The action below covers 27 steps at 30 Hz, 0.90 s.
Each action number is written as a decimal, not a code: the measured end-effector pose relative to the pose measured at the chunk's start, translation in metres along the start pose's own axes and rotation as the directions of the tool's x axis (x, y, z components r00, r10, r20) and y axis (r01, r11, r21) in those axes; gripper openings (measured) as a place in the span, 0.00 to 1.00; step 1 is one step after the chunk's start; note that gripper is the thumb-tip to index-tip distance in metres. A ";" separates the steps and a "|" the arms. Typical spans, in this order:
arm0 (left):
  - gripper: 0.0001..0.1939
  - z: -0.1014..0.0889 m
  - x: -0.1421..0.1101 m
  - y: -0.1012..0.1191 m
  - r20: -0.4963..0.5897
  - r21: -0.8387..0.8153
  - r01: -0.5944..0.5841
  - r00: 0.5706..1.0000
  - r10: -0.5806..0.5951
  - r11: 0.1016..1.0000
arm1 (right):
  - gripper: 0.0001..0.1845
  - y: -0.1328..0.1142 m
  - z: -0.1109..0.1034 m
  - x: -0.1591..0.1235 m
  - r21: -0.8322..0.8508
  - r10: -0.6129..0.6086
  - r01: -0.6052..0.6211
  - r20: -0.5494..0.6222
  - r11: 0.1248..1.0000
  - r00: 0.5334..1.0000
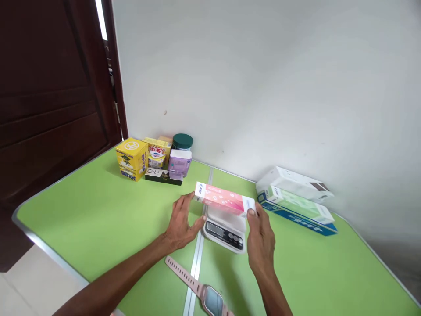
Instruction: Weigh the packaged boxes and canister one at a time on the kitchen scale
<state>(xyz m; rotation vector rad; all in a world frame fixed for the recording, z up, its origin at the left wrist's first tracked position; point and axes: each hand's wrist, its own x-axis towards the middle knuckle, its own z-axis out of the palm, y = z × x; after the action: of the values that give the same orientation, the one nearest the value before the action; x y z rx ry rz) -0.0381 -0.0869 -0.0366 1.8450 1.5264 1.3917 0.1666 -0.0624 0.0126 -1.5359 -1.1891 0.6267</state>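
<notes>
A long pink and white box [223, 199] hangs slightly tilted above a white digital scale [224, 235]. My right hand [261, 239] grips the box's right end, thumb on the front and fingers behind it. At the box's left end is my left hand [182, 221], its thumb stretched away from the fingers. Those fingertips are close to the box's edge; whether they touch it I cannot tell. The box partly hides the scale's weighing plate, while its display and buttons face me. A pink-strapped smartwatch [213, 300] lies in front of the scale.
Stacked yellow boxes [132, 158], a purple pack [180, 162], a black and white box [163, 176] and a green-lidded jar [183, 141] stand at the back left. On the right lie a white box [292, 182], a green box [301, 204] and a blue box [299, 217] along the wall.
</notes>
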 end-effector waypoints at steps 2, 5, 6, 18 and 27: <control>0.33 0.011 -0.002 0.002 0.059 0.006 0.025 0.998 -0.025 1.000 | 0.50 0.020 -0.012 -0.001 -0.002 0.036 -0.036 0.009 0.999 0.999; 0.32 0.019 -0.002 -0.001 0.093 0.034 0.038 0.995 -0.041 0.999 | 0.50 0.039 -0.015 -0.001 0.004 0.084 -0.084 0.032 0.996 0.996; 0.32 0.020 -0.001 -0.003 0.095 0.039 0.036 0.995 -0.040 0.999 | 0.50 0.043 -0.014 -0.001 0.008 0.086 -0.086 0.039 0.996 0.996; 0.39 0.007 0.013 -0.034 0.076 -0.353 0.343 0.938 -0.338 0.871 | 0.43 0.102 -0.022 0.010 0.250 0.137 -0.113 -0.081 0.962 0.987; 0.40 0.008 0.007 -0.037 0.071 -0.303 0.324 0.945 -0.318 0.896 | 0.40 0.101 -0.020 0.010 0.231 0.112 -0.089 -0.086 0.969 0.990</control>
<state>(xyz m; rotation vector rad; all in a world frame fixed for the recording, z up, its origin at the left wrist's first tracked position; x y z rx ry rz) -0.0519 -0.0652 -0.0655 1.3448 1.4263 1.3569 0.2237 -0.0578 -0.0733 -1.4219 -0.9348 0.7200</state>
